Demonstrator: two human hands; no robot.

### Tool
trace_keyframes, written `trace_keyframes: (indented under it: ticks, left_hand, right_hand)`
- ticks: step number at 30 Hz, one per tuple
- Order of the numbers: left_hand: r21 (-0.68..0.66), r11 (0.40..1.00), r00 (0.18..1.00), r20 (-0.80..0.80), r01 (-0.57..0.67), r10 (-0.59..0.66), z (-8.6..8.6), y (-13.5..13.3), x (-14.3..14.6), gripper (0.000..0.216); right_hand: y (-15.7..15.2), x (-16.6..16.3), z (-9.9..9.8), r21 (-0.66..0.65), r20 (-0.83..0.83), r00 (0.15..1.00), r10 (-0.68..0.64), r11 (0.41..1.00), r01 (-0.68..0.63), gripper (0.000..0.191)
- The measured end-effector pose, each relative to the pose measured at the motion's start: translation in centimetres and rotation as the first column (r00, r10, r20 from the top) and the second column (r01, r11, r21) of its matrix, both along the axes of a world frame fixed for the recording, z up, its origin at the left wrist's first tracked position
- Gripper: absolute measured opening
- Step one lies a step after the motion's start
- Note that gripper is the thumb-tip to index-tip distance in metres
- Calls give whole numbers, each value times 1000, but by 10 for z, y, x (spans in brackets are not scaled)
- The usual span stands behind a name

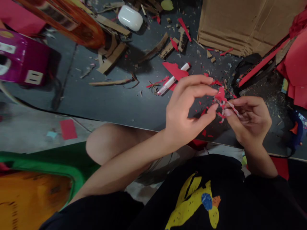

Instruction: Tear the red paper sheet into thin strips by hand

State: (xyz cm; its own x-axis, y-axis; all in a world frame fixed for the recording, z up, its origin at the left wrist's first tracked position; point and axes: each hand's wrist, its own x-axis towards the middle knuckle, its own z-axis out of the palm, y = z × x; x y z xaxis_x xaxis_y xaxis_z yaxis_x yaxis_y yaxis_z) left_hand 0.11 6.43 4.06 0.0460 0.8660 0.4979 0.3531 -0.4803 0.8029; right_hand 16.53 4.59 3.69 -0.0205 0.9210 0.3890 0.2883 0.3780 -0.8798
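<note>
My left hand (185, 107) and my right hand (250, 119) meet over a dark mat (115, 99). Between their fingertips is a small red paper piece (220, 95) with thin pale strips hanging from it. The left thumb and forefinger pinch its left side. The right hand's fingers curl round its right side and the strips. Red paper scraps lie on the mat right under the hands. A white marker with a red cap (172, 80) lies just beyond the left hand, beside a larger red paper offcut (174, 69).
Cardboard strips (112, 57) and scraps litter the mat's far side. A white earbud case (130, 17) lies at the back, a cardboard box (240, 25) at the back right, red sheets (297, 67) at the right edge, a purple box (21, 60) at the left.
</note>
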Motion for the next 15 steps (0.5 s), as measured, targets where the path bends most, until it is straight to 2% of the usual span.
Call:
trace_keyframes:
  ticks: [3, 5, 11, 15]
  left_hand:
    - [283, 957, 981, -194, 67, -11, -3, 4, -5, 13]
    - [351, 927, 966, -255, 136, -45, -6, 6, -7, 13]
    - [209, 943, 935, -299, 258, -189, -7, 9, -10, 15]
    - [211, 931, 928, -290, 299, -232, -8, 10, -14, 19]
  right_hand:
    - [0, 0, 0, 49, 58, 998, -17, 999, 14, 22]
    - [-1, 1, 2, 58, 103, 994, -23, 998, 17, 21]
    - [-3, 5, 2, 62, 155, 987, -43, 998, 33, 27]
    - [-3, 6, -1, 98, 149, 988, -30, 995, 16, 31]
